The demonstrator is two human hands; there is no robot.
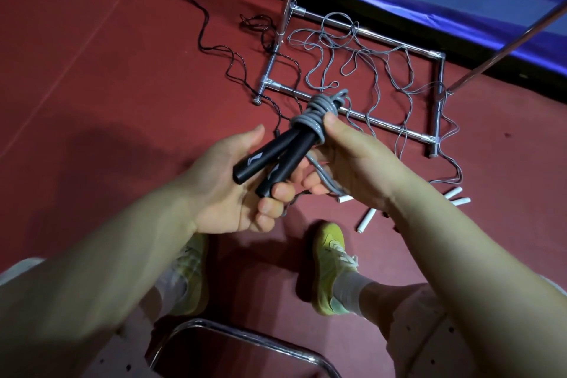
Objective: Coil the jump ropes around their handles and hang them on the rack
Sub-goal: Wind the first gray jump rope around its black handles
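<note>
Right under my arms is my chair's shiny rail (245,344). My left hand (233,187) curls its fingers around two black handles (276,153). My right hand (346,159) pinches the gray rope (316,115) wound around the handle tops. Beyond my grip, the metal rack (365,116) stands on the red floor (107,86) with loose gray ropes (362,61) across its base. White handles (366,219) lie below my right wrist.
</note>
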